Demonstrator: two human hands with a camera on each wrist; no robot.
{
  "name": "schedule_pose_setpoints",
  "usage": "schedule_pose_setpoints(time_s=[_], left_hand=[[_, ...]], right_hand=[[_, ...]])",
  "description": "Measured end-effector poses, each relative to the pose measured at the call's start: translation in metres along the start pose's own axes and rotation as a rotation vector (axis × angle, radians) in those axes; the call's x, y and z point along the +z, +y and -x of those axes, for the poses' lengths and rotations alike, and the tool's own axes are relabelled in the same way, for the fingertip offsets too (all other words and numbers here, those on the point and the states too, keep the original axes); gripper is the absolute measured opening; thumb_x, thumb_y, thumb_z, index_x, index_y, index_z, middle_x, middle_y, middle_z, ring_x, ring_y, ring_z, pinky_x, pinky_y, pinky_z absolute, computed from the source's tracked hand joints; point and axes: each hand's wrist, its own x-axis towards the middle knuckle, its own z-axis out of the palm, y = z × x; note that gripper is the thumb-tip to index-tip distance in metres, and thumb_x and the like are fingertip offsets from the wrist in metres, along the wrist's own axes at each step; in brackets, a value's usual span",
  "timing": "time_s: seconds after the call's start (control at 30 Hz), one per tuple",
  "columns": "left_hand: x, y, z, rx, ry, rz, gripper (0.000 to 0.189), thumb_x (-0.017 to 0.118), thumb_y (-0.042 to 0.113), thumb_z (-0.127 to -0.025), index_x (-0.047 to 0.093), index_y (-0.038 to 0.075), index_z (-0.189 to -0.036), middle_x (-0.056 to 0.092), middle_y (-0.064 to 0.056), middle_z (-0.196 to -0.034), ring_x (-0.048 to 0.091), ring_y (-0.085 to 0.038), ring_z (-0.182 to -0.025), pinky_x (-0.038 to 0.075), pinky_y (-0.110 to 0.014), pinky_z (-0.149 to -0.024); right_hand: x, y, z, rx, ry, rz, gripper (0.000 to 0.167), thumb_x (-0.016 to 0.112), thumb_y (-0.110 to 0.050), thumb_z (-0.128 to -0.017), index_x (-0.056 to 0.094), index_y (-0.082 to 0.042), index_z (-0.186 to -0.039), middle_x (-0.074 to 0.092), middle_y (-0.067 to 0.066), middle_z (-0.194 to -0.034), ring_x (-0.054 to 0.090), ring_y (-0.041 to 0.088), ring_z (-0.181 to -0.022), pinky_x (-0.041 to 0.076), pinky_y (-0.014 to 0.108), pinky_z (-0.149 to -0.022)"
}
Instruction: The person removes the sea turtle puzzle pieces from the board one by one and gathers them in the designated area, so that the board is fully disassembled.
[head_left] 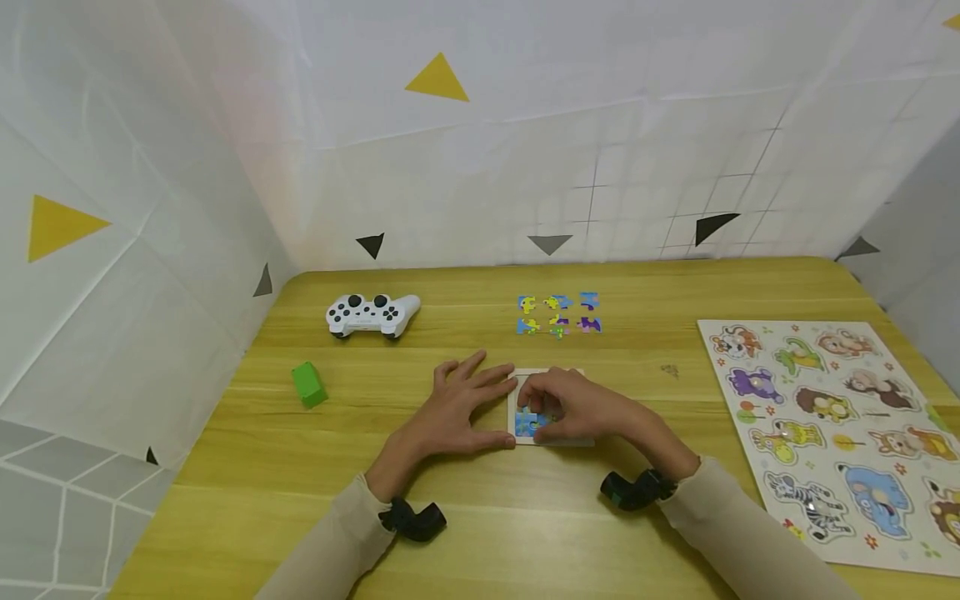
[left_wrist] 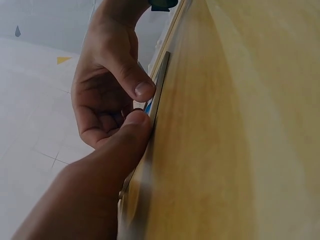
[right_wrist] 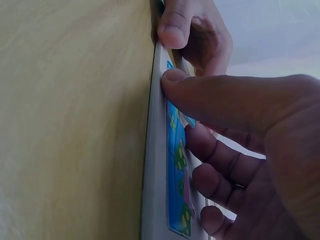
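A small white-rimmed puzzle tray lies on the table between the two hands, with blue jigsaw pieces fitted along its near side. My left hand lies with fingers spread, its thumb and fingertips touching the tray's left edge. Over the tray, my right hand pinches a small puzzle piece, which looks tilted in the right wrist view; the fingers mostly hide it. The right thumb rests low, by the blue pieces. Beyond the tray, several loose puzzle pieces are laid out in two rows.
A white game controller sits at the back left, and a green block stands nearer on that side. On the right lies a large animal puzzle board. White sheeting rises behind the table.
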Motion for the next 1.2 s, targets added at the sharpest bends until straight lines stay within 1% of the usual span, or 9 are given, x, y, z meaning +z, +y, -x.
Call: schedule_pose_setpoints(time_s=[0.17,0.33,0.53,0.7,0.87,1.03,1.2], left_hand=[[-0.0003,-0.0005,0.0000,0.007,-0.004,0.002,0.085,0.068,0.067,-0.085,0.043,0.027,-0.156,0.033,0.008,-0.167,0.014,-0.035,-0.159,0.012,-0.061,-0.116],[-0.0011,-0.0006,-0.0003,0.012,-0.004,-0.007,0.085,0.068,0.067,-0.085,0.043,0.027,-0.156,0.033,0.008,-0.167,0.015,-0.035,-0.159,0.013,-0.061,-0.116],[-0.0017,-0.0008,-0.0004,0.019,-0.001,-0.012,0.085,0.067,0.067,-0.085,0.044,0.026,-0.156,0.034,0.007,-0.166,0.015,-0.037,-0.159,0.014,-0.062,-0.115],[-0.0012,-0.0005,-0.0004,0.025,0.005,-0.019,0.084,0.069,0.066,-0.085,0.045,0.026,-0.155,0.036,0.006,-0.166,0.017,-0.038,-0.158,0.014,-0.063,-0.115],[-0.0006,-0.0004,-0.0010,0.016,0.009,-0.023,0.083,0.069,0.068,-0.084,0.047,0.028,-0.154,0.040,0.004,-0.162,0.018,-0.036,-0.158,0.015,-0.062,-0.115],[-0.0004,-0.0006,-0.0013,0.012,0.012,-0.023,0.082,0.068,0.069,-0.084,0.048,0.028,-0.153,0.043,0.004,-0.158,0.020,-0.035,-0.157,0.015,-0.061,-0.116],[-0.0002,-0.0006,-0.0012,0.014,0.017,-0.023,0.083,0.069,0.069,-0.084,0.049,0.028,-0.153,0.043,0.005,-0.158,0.020,-0.035,-0.157,0.016,-0.061,-0.115]], right_hand=[[0.0013,0.0011,-0.0010,-0.022,0.001,0.014,0.037,0.088,-0.020,-0.080,0.067,-0.013,-0.110,0.063,-0.002,-0.091,0.052,0.012,-0.080,0.044,0.025,-0.075],[0.0009,-0.0001,-0.0003,-0.049,-0.008,0.066,0.037,0.086,-0.021,-0.082,0.072,-0.017,-0.115,0.064,-0.004,-0.093,0.053,0.011,-0.083,0.040,0.029,-0.080],[-0.0002,-0.0026,0.0008,-0.048,-0.030,0.132,0.035,0.084,-0.025,-0.084,0.074,-0.022,-0.117,0.066,-0.007,-0.097,0.054,0.011,-0.092,0.036,0.033,-0.083],[-0.0003,-0.0042,0.0006,-0.059,-0.026,0.163,0.036,0.084,-0.026,-0.084,0.075,-0.021,-0.118,0.066,-0.007,-0.097,0.053,0.012,-0.092,0.036,0.033,-0.083],[0.0007,-0.0028,0.0004,-0.080,-0.010,0.198,0.036,0.085,-0.027,-0.082,0.075,-0.022,-0.117,0.066,-0.008,-0.096,0.052,0.011,-0.090,0.037,0.033,-0.083],[-0.0011,-0.0016,0.0016,-0.084,-0.004,0.180,0.035,0.084,-0.028,-0.084,0.075,-0.022,-0.117,0.066,-0.008,-0.097,0.054,0.012,-0.091,0.039,0.033,-0.084],[-0.0057,0.0021,0.0022,-0.091,0.027,0.130,0.034,0.082,-0.024,-0.086,0.075,-0.018,-0.119,0.067,-0.005,-0.099,0.058,0.013,-0.093,0.045,0.032,-0.083]])
